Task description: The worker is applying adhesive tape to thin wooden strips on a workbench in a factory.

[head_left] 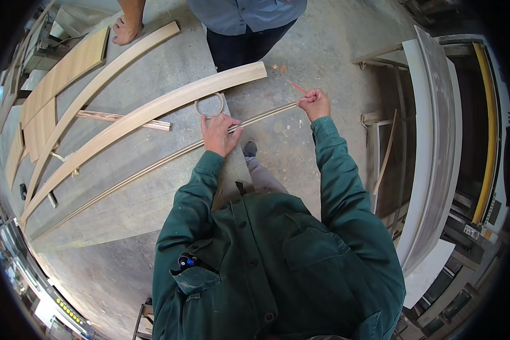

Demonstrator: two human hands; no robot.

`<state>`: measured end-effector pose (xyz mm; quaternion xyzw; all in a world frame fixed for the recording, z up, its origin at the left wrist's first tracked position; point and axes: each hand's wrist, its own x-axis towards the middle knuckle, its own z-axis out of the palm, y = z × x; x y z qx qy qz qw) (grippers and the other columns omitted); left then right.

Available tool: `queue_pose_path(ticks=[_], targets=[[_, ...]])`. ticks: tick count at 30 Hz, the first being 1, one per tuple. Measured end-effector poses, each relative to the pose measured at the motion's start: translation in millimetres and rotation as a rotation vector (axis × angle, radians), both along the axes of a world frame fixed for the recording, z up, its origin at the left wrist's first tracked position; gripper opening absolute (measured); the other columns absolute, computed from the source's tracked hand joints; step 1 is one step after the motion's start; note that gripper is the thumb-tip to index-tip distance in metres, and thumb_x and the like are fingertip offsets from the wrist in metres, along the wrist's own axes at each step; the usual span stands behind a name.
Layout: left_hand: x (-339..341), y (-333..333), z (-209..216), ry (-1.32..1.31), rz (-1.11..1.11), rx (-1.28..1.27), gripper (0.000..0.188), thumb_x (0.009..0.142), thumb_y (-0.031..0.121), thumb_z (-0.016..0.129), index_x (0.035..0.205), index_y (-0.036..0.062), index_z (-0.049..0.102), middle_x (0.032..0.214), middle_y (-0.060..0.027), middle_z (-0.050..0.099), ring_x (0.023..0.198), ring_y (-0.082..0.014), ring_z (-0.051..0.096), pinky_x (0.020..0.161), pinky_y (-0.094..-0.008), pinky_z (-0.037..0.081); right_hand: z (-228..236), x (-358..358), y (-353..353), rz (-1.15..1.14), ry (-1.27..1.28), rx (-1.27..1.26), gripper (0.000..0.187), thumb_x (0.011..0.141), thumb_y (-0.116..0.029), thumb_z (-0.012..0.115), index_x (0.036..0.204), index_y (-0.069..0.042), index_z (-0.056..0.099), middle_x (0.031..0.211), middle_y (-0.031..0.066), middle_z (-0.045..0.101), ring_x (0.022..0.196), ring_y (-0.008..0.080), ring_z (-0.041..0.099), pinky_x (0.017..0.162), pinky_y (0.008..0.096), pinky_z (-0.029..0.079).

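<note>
A long thin wooden strip (pixel 153 167), with a line along its length, runs slantwise from the near left of the table toward my right side, past the table's edge. My left hand (pixel 221 135) is closed over it near that edge, with the strip passing between thumb and fingers. Just beyond those fingers lies a pale ring (pixel 196 106), perhaps a roll of tape. My right hand (pixel 314 105) pinches a slim red pencil (pixel 298 87) at the strip's far right end; its fingers partly hide that end.
Two wide curved boards (pixel 136 119) and a short bundle of strips (pixel 156 124) lie on the grey table (pixel 124 198). Wooden panels (pixel 68 73) rest at the far left. A co-worker (pixel 246 17) stands opposite, one hand on the table. Upright sheets (pixel 436 153) stand at right.
</note>
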<state>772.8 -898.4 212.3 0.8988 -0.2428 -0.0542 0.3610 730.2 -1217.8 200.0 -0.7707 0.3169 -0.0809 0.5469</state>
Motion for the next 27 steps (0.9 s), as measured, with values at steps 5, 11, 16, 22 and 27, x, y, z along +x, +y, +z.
queue_pose_path(ticks=[5, 11, 16, 22, 27], targets=[[-0.2, 0.2, -0.4, -0.004, 0.006, -0.002, 0.018, 0.073, 0.025, 0.076, 0.089, 0.0205, 0.07, 0.092, 0.0004, 0.059, 0.102, -0.0213, 0.056, 0.111, -0.0568, 0.019, 5.0, 0.6, -5.3, -0.022, 0.092, -0.077, 0.024, 0.067, 0.003, 0.074, 0.082, -0.003, 0.056, 0.068, 0.0031, 0.063, 0.064, 0.0102, 0.062, 0.062, 0.0262, 0.052], [0.5, 0.9, 0.1, 0.004, 0.005, 0.0, 0.018, 0.073, 0.026, 0.076, 0.089, 0.0204, 0.07, 0.092, 0.0001, 0.059, 0.102, -0.0214, 0.056, 0.111, -0.0565, 0.019, 6.7, -5.4, -7.4, -0.009, 0.116, 0.053, 0.02, 0.074, -0.004, 0.071, 0.091, -0.001, 0.062, 0.08, 0.0066, 0.066, 0.066, 0.0132, 0.062, 0.064, 0.0277, 0.052], [-0.5, 3.2, -0.1, 0.011, 0.01, 0.015, 0.017, 0.074, 0.026, 0.076, 0.089, 0.0203, 0.071, 0.092, 0.0003, 0.059, 0.101, -0.0212, 0.056, 0.111, -0.0563, 0.019, 6.9, -5.0, 12.0, 0.175, 0.079, -0.104, 0.027, 0.078, -0.011, 0.076, 0.101, -0.002, 0.067, 0.088, 0.0057, 0.065, 0.078, 0.0127, 0.061, 0.07, 0.0263, 0.05], [0.2, -0.9, 0.7, -0.001, 0.0, -0.004, 0.017, 0.073, 0.025, 0.076, 0.088, 0.0201, 0.07, 0.091, 0.0003, 0.059, 0.101, -0.0214, 0.056, 0.111, -0.0564, 0.02, 12.5, -6.3, 12.8, 0.417, -0.039, -0.325, 0.019, 0.073, -0.021, 0.079, 0.088, -0.011, 0.074, 0.093, 0.007, 0.063, 0.093, 0.0237, 0.059, 0.081, 0.0352, 0.048], [-0.4, -0.5, -2.4, -0.04, 0.004, -0.011, 0.018, 0.074, 0.026, 0.076, 0.089, 0.0183, 0.068, 0.089, 0.0011, 0.06, 0.098, -0.0213, 0.058, 0.11, -0.0558, 0.021, 18.3, -0.5, 17.1, 0.492, 0.033, -0.541, 0.015, 0.073, -0.021, 0.077, 0.085, -0.013, 0.074, 0.093, 0.0065, 0.064, 0.096, 0.0269, 0.058, 0.083, 0.0373, 0.048]])
